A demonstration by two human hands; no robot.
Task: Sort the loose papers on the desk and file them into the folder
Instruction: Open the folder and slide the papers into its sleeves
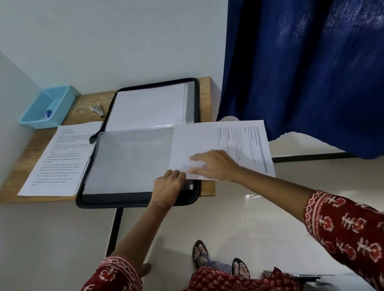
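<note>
Head view: a small wooden desk set in a corner against white walls, with a dark blue curtain hanging to the right. Open on the desk, a black zip folder, its far half stacked with white sheets, its near half topped by a clear plastic sleeve. Left of the folder, a stack of loose printed papers lying flat, one edge tucked under the folder's rim. At the far left corner, a light blue tray with a small blue item inside; just beside it, a small metal stapler-like tool, too small to name surely.

Left hand curled at the sleeve's near right corner, fingers pinching its open edge. Right hand spread flat, palm down, fingers wide, pressing on a printed sheet. Sheet partly inside the sleeve, its right portion jutting past the folder and over the desk's right edge. Slight blur at the right fingertips.

Lower frame: red patterned sleeves, matching garment, two sandalled feet on pale floor tiles.
</note>
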